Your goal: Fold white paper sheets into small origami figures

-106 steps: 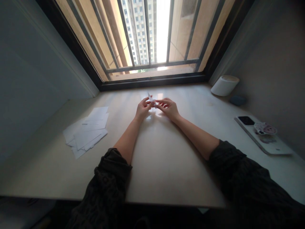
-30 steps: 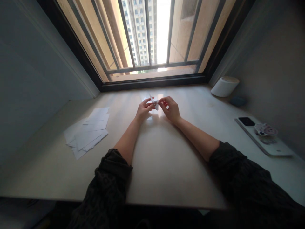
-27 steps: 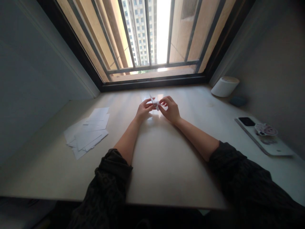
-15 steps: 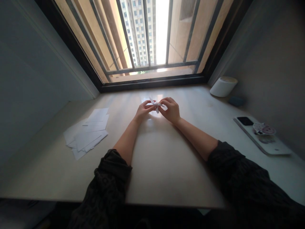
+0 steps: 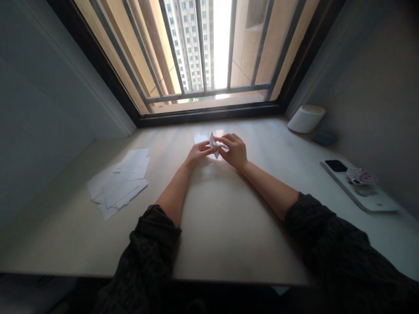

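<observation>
Head view: folded white paper [image 5: 212, 139] between two hands.
Left hand [image 5: 197, 153] closes its fingertips on the left side, likely as a steady hold; right hand [image 5: 237, 150] pinches the opposite side with thumb and curled fingers, likely for fine control. The folded white paper is near the window [image 5: 209, 114], probably for light; loose sheets [image 5: 120, 185] overlap on the tabletop [image 5: 222, 226] at left, presumably out of the way.
</observation>
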Demonstrator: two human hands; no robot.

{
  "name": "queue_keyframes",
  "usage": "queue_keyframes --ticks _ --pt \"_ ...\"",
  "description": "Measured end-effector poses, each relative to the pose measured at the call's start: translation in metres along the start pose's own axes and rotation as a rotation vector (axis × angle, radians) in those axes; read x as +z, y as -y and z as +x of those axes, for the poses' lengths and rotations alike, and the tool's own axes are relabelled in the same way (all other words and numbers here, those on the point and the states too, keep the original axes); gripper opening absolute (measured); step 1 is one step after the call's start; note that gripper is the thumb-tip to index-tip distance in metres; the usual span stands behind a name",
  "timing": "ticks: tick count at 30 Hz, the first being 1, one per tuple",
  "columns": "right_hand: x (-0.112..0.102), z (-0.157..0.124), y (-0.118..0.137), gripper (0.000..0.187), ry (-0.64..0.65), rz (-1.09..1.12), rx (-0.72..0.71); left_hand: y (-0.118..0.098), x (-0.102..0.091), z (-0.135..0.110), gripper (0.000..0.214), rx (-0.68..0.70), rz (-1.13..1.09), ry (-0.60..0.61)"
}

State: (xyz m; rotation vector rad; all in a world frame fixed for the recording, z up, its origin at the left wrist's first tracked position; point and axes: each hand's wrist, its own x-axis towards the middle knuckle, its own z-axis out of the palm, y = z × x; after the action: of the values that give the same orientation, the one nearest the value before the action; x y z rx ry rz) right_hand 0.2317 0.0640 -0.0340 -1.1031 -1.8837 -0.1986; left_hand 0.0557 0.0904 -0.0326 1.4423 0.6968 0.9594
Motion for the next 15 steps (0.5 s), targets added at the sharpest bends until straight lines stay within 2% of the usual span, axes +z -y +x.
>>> queue_keyframes --ticks 15 --pt "-0.0032 -0.0011 0.0057 0.027 0.126 -0.016 0.108 -0.0058 0.0037 -0.0036 0.051 -0.017 0.073 0.027"
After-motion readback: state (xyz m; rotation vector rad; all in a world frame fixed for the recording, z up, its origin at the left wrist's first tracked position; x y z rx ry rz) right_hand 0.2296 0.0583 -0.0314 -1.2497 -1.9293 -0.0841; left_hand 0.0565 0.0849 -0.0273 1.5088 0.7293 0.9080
